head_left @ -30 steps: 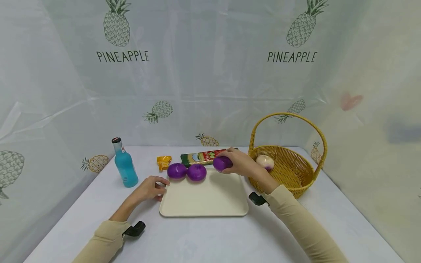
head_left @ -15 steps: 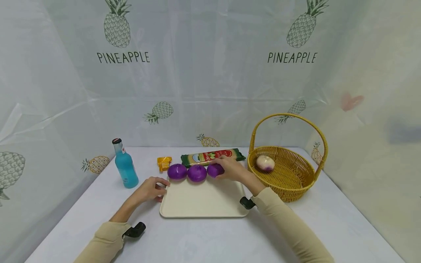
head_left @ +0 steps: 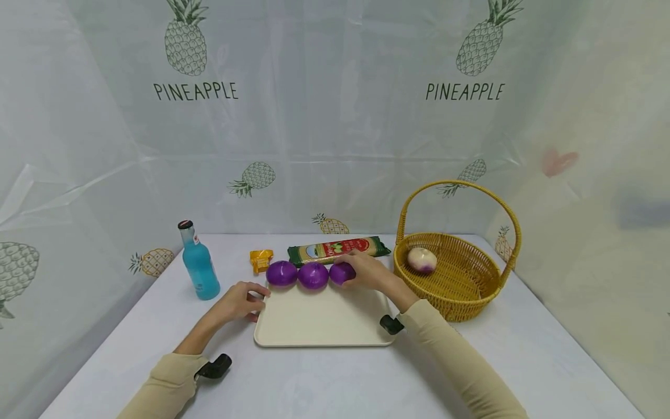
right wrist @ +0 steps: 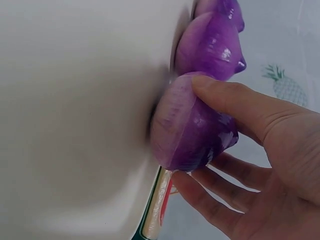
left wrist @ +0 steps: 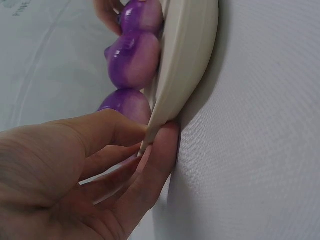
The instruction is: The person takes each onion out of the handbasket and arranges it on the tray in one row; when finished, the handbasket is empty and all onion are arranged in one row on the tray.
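Three purple onions stand in a row along the far edge of a cream tray (head_left: pixel 324 320): a left onion (head_left: pixel 281 273), a middle onion (head_left: pixel 313 276) and a right onion (head_left: pixel 342 272). My right hand (head_left: pixel 366 271) grips the right onion, thumb on one side and fingers on the other, as the right wrist view shows. That onion (right wrist: pixel 192 125) sits against the middle onion (right wrist: pixel 210 47). At the tray's left rim my left hand (head_left: pixel 238 302) pinches the edge. In the left wrist view its thumb lies over the rim and its fingers (left wrist: pixel 162 150) are beneath.
A wicker basket (head_left: pixel 471 305) with a tall handle stands to the right, holding a white and purple turnip-like bulb (head_left: pixel 421 260). Behind the tray lies a green and red packet (head_left: pixel 335 249). An orange wrapped item (head_left: pixel 260 260) and a blue bottle (head_left: pixel 200 265) are at the left.
My right hand has moved left with the right onion, bringing it down beside the middle one. Over the last half second it has barely moved. The left hand stays at the rim.
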Demonstrator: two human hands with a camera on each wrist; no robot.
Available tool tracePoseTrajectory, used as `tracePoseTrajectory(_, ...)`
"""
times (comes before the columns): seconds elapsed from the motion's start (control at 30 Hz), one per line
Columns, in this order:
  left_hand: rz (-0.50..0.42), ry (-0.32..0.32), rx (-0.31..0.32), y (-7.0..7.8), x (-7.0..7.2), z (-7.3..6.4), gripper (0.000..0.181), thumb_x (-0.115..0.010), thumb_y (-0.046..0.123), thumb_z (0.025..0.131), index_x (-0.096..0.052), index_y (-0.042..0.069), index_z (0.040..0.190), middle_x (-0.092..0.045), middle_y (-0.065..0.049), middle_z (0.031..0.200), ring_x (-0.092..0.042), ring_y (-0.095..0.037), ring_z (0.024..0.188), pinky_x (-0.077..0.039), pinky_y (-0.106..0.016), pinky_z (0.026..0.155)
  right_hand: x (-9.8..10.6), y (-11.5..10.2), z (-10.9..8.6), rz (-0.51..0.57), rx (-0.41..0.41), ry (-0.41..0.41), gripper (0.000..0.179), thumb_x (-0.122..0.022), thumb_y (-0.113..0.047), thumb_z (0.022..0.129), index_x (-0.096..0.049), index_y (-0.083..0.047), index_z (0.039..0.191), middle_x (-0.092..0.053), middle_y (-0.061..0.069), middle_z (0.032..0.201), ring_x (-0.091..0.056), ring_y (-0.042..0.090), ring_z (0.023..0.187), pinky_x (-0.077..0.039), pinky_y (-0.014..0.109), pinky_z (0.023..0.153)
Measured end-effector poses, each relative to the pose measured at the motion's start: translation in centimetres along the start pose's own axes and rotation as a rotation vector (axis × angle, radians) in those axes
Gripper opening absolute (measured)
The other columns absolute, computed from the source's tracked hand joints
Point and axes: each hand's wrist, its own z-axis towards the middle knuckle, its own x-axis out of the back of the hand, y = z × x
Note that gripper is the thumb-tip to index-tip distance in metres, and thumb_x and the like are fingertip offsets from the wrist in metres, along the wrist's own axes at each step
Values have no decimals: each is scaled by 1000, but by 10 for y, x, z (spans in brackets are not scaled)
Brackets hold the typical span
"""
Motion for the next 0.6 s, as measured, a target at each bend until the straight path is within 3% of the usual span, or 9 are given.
tracePoseTrajectory(0.47,-6,10,2,-2,0,2,32,-68,2,84,-67,1,116,-68,-11,93,-62,-16,67,-61,-31,60,-2,3,1,-31,3,7,59,-83,-29,77,-61,-20,131,-61,12,118,-58,25,106,-52,42,94)
tracePoseTrajectory(0.6,-8,11,4,-3,-1,1,32,-68,2,84,-67,1,116,-68,-10,92,-62,-16,67,-61,-31,60,3,5,-1,-34,4,-2,62,-82,-30,78,-59,-21,134,-60,12,124,-58,28,112,-50,46,96)
